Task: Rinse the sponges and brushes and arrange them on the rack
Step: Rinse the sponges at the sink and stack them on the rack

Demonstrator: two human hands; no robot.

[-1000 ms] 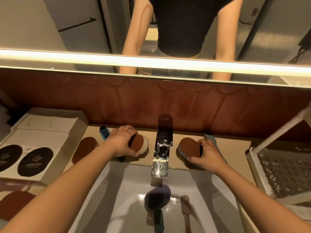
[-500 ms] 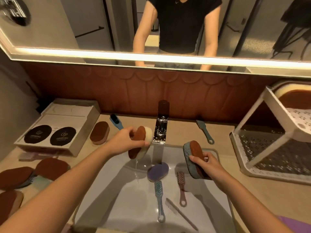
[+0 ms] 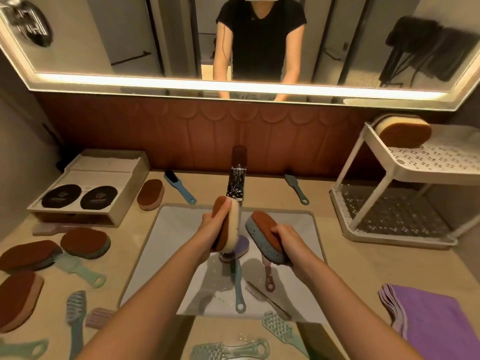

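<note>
My left hand [image 3: 211,228] grips a cream sponge with a brown top [image 3: 231,224], held upright over the sink [image 3: 176,224] just below the chrome tap [image 3: 237,181]. My right hand [image 3: 287,239] grips a blue sponge with a brown top [image 3: 262,233], tilted beside it. Under them in the basin lie a purple sponge [image 3: 242,249], a teal brush [image 3: 238,287], a pink brush [image 3: 268,278] and a thin brush [image 3: 266,298]. The white two-tier rack [image 3: 405,175] stands at the right, one cream-and-brown sponge [image 3: 404,132] on its top shelf.
Several brown-topped sponges [image 3: 85,241] and pale green brushes [image 3: 78,268] lie on the counter at the left, beside a white box [image 3: 91,188]. Two teal brushes [image 3: 180,187] rest near the back wall. Folded purple cloths [image 3: 436,320] sit at the right front.
Both hands lifted their sponges off the counter beside the tap and brought them toward each other over the basin. The view has pulled back and widened.
</note>
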